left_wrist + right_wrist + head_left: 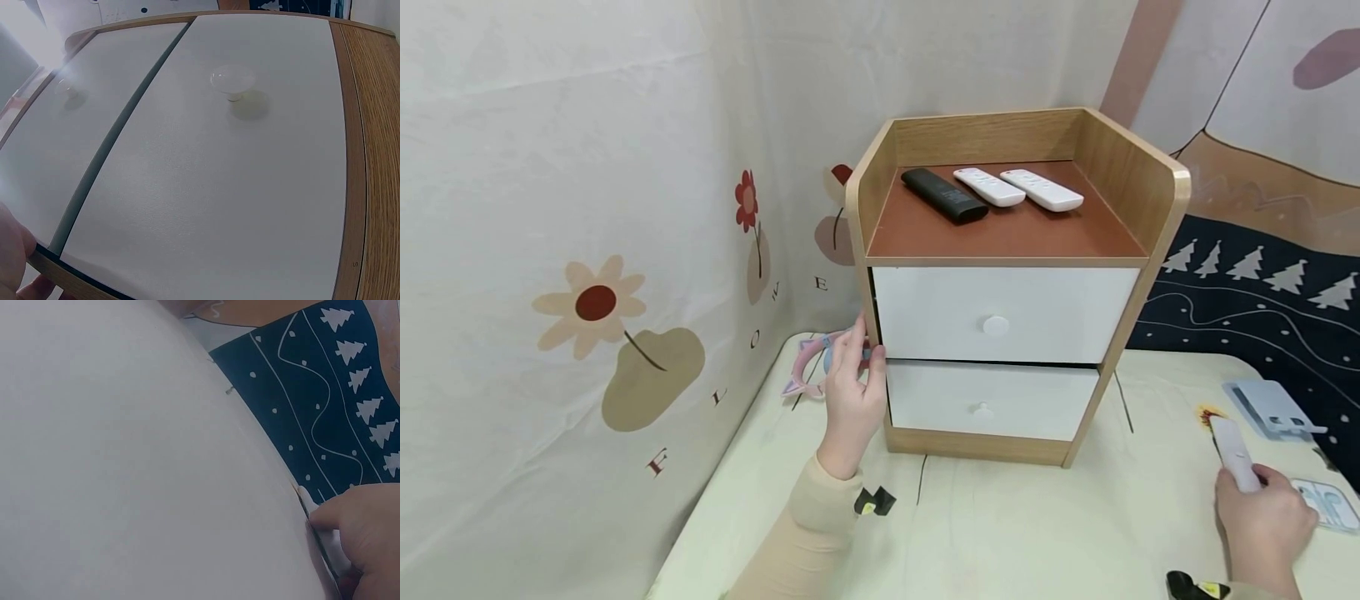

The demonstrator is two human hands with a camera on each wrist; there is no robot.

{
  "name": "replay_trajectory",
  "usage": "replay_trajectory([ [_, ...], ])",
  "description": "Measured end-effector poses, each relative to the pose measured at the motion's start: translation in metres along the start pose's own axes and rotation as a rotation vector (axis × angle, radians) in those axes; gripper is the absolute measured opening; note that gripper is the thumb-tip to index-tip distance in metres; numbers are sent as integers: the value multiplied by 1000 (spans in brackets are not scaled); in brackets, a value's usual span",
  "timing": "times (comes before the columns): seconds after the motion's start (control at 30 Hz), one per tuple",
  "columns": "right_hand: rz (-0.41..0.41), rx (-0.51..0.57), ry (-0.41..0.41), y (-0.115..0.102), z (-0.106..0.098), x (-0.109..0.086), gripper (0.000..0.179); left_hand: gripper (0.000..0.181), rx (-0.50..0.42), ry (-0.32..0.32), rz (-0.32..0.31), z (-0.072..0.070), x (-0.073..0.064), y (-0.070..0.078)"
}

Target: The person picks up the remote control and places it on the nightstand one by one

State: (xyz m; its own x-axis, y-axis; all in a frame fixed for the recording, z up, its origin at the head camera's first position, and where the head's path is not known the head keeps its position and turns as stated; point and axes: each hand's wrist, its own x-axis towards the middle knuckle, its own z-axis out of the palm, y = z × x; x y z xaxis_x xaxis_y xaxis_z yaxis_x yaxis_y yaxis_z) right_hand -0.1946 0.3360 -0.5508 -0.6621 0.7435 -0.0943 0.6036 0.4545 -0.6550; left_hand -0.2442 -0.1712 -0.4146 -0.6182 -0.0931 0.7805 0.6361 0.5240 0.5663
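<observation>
A small wooden cabinet [1000, 450] with two white drawers stands on the table. My left hand [856, 400] rests on its left side edge, fingers straight along the outer side and thumb at the front edge beside the upper drawer [932, 312]. The lower drawer [940, 396] is below; both have round knobs. On the cabinet's brown top lie a black remote [943, 196] and two white remotes, one in the middle [990, 187] and one on the right [1042, 190]. At the right, my right hand [1266, 521] grips a white remote control [1234, 454], its lower end hidden by the fingers.
Pink cat-ear headphones [805, 367] lie behind my left hand. Right of the cabinet are a pale blue phone case [1273, 404] and a patterned case [1328, 504] beside my right hand. A printed curtain [647, 167] hangs along the left and back.
</observation>
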Motion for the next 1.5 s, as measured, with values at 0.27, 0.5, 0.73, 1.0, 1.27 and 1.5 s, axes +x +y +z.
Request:
replay_trajectory([
  [0.27,11,26,-9,-5,2,-1,68,57,14,9,8,-2,1,-1],
  [0.5,-1,70,-16,-11,2,-2,69,57,20,27,32,-3,1,-1],
  [0.73,-41,120,18,-20,1,-5,68,57,25,17,19,-4,1,-1],
  [1.0,-121,207,64,-39,-20,-15,64,56,1,8,21,-2,0,-1],
  [1.27,-184,412,130,-76,-67,-41,51,57,-13,1,4,-2,0,0],
  [1.5,-354,611,230,-117,-112,-68,42,57,-16,-5,0,0,0,-1],
])
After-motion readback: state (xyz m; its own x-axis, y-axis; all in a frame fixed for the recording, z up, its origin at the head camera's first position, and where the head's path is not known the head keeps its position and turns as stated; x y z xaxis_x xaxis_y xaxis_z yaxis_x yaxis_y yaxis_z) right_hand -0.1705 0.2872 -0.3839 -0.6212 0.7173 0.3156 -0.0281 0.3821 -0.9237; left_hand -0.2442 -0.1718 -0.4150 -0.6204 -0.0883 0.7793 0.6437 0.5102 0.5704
